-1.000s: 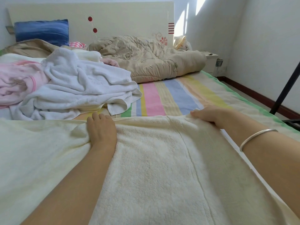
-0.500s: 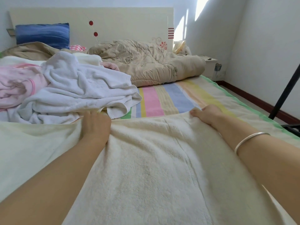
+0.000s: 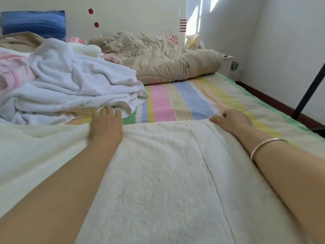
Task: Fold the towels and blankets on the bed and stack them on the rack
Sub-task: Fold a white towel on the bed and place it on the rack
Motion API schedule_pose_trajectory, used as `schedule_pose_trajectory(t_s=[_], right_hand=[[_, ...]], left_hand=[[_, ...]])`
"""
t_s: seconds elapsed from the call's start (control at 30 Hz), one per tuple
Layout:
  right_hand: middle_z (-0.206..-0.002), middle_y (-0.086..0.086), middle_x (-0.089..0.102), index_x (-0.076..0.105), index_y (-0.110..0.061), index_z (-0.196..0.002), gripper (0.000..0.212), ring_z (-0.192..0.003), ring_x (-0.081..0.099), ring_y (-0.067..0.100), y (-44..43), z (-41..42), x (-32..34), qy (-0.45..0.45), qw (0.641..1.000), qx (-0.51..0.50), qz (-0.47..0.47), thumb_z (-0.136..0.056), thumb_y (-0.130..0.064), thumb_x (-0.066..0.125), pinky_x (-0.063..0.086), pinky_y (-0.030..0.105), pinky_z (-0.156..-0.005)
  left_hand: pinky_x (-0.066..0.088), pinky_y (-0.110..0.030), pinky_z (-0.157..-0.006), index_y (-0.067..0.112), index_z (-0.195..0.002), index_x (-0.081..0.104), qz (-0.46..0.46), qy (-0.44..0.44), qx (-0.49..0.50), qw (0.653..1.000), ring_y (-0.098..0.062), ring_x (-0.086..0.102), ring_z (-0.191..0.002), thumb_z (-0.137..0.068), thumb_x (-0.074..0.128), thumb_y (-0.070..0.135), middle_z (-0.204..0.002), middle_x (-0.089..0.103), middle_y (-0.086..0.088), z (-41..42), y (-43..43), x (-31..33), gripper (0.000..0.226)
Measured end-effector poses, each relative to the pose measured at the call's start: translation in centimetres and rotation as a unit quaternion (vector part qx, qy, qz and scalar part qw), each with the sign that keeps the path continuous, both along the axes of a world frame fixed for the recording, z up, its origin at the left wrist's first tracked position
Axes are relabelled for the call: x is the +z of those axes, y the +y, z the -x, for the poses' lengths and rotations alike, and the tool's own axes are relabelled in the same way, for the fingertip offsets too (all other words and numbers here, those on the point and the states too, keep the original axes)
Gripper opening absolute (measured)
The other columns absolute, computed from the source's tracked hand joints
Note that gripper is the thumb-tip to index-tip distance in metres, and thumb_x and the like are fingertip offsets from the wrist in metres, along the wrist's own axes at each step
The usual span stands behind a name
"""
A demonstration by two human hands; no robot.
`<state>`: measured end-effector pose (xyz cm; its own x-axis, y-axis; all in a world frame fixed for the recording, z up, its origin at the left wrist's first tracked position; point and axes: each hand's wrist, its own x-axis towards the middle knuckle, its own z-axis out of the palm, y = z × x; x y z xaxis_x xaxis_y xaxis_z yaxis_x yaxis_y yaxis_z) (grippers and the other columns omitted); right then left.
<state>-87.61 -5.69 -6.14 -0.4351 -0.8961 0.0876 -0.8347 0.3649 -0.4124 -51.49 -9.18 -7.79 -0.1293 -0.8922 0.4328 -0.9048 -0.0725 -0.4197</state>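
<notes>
A cream towel lies spread flat over the near part of the bed. My left hand rests on its far edge with straight fingers that reach past it toward the white towel heap. My right hand pinches the far right corner of the cream towel, a fold of cloth showing between thumb and fingers. A pink towel lies crumpled at the far left, partly under the white heap.
A striped sheet covers the bed. A beige quilt is bunched by the headboard, with a blue pillow at the back left. A black rack leg slants at the right, beside the wall and floor strip.
My left hand has slid forward along the towel's far edge and its fingers now stretch toward the white heap. My right hand keeps its hold on the corner.
</notes>
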Motion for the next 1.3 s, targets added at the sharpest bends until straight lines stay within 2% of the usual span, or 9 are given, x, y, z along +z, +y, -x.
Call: schedule_pose_trajectory(t_s=[0.17,0.27,0.37,0.53,0.63,0.7,0.87,1.0,1.3], right_hand=[[-0.101,0.002,0.059,0.056,-0.018,-0.100,0.044,-0.098,0.058,0.027,2.0,-0.3,2.1,-0.012,0.998,0.023,-0.065,-0.089,-0.060,0.047,0.045,0.034,-0.078],[-0.097,0.003,0.061,0.061,-0.013,-0.106,0.035,-0.097,0.064,0.029,5.8,0.8,3.8,-0.151,0.988,0.024,-0.024,-0.095,-0.045,0.052,0.052,0.041,-0.089],[-0.099,0.002,0.066,0.061,-0.016,-0.099,0.022,-0.090,0.063,0.023,12.0,2.6,5.2,-0.126,0.991,0.008,0.038,-0.095,-0.037,0.056,0.053,0.041,-0.084],[-0.070,0.002,0.071,0.064,-0.011,-0.087,0.018,-0.053,0.064,0.012,23.0,1.4,6.1,-0.232,0.969,0.041,-0.074,-0.095,-0.026,0.059,0.049,0.025,-0.052],[-0.074,0.008,0.073,0.065,-0.007,-0.085,0.022,-0.059,0.069,0.020,26.0,0.0,5.1,-0.231,0.966,0.045,-0.110,-0.095,-0.025,0.058,0.059,0.032,-0.060],[-0.073,0.008,0.072,0.066,-0.006,-0.084,0.027,-0.064,0.071,0.025,26.2,-0.2,4.4,-0.175,0.979,0.028,-0.096,-0.095,-0.029,0.056,0.060,0.039,-0.069],[-0.076,0.010,0.068,0.056,-0.014,-0.068,0.042,-0.082,0.069,0.030,25.7,0.3,3.1,-0.128,0.982,0.015,-0.135,-0.091,-0.048,0.053,0.055,0.034,-0.075],[-0.103,0.005,0.067,0.063,-0.016,-0.101,0.044,-0.099,0.063,0.029,25.9,-0.6,2.4,-0.083,0.988,0.013,-0.131,-0.091,-0.056,0.046,0.047,0.032,-0.074],[-0.140,0.010,0.037,0.048,-0.013,-0.135,0.059,-0.122,0.048,0.028,27.1,-2.0,2.9,-0.061,0.982,0.027,-0.175,-0.094,-0.055,0.046,0.041,0.035,-0.094]], left_hand=[[0.043,-0.036,-0.082,0.014,-0.113,0.053,0.062,-0.109,-0.095,0.988,-0.023,0.054,-0.091,-0.083,0.045,0.006,-0.103,0.055,-0.006,1.1,1.9,0.2,0.032],[0.041,-0.042,-0.068,0.005,-0.095,0.058,0.101,0.027,-0.144,0.984,-0.032,0.054,-0.075,-0.068,0.063,-0.009,-0.089,0.053,-0.015,-0.3,4.4,0.3,0.030],[0.041,-0.040,-0.062,0.007,-0.097,0.063,0.082,0.150,-0.185,0.968,-0.033,0.057,-0.074,-0.061,0.068,-0.010,-0.094,0.056,-0.012,1.3,9.0,1.3,0.041],[0.046,-0.029,-0.073,0.024,-0.099,0.062,-0.018,0.430,-0.309,0.848,-0.010,0.060,-0.080,-0.078,0.063,0.011,-0.098,0.058,0.012,9.2,23.2,5.2,0.024],[0.043,-0.015,-0.067,0.032,-0.094,0.059,-0.138,0.530,-0.367,0.752,-0.001,0.061,-0.076,-0.078,0.057,0.023,-0.094,0.058,0.018,14.1,33.0,6.8,0.018],[0.047,-0.019,-0.068,0.034,-0.092,0.056,-0.254,0.537,-0.359,0.720,-0.002,0.061,-0.072,-0.080,0.054,0.029,-0.092,0.059,0.019,16.9,37.2,6.9,0.013],[0.048,-0.028,-0.082,0.030,-0.080,0.051,-0.404,0.436,-0.193,0.781,-0.008,0.061,-0.086,-0.084,0.054,0.055,-0.083,0.065,0.013,21.1,41.9,6.3,0.025],[0.046,-0.032,-0.081,0.023,-0.090,0.058,-0.392,0.373,-0.141,0.829,-0.017,0.061,-0.092,-0.080,0.045,0.073,-0.093,0.066,0.009,22.4,43.2,5.8,0.053],[0.041,-0.030,-0.080,0.028,-0.086,0.050,-0.397,0.328,-0.113,0.850,-0.021,0.045,-0.081,-0.075,0.038,0.068,-0.088,0.053,0.006,24.0,44.3,5.6,0.044]])
